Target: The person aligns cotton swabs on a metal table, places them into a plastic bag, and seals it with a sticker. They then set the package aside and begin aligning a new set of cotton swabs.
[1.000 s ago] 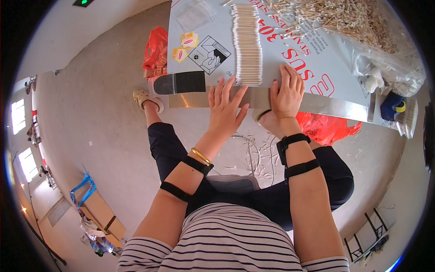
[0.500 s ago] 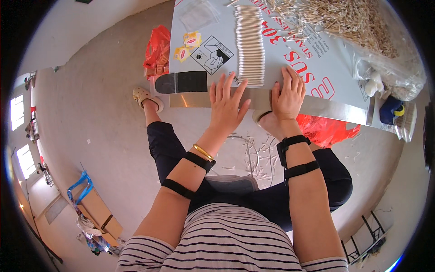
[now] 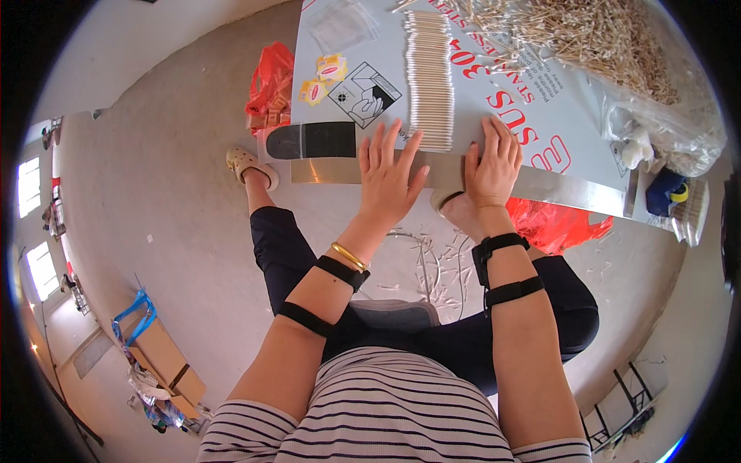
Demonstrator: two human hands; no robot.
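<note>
A long row of cotton swabs point(image 3: 430, 81) lies side by side on the grey printed tabletop point(image 3: 482, 116), its near end close to the steel front edge. My left hand point(image 3: 387, 166) rests flat at that edge, fingers spread, its fingertips beside the row's near left corner. On the other side of the row, my right hand point(image 3: 494, 162) lies over the edge with fingers stretched out and thumb apart. Neither hand holds anything. A big heap of loose cotton swabs point(image 3: 602, 46) spreads over the far right of the table.
Left of the row lie yellow-and-white labels point(image 3: 332, 68), clear plastic bags point(image 3: 343, 25) and a black strip point(image 3: 328, 140). At the right corner are a clear plastic sheet point(image 3: 687, 139) and a blue tape dispenser point(image 3: 665, 191). Red bags point(image 3: 552, 224) sit below the table edge.
The table and the row of swabs appear shifted very slightly right and down in view. Both hands keep nearly the same place and pose.
</note>
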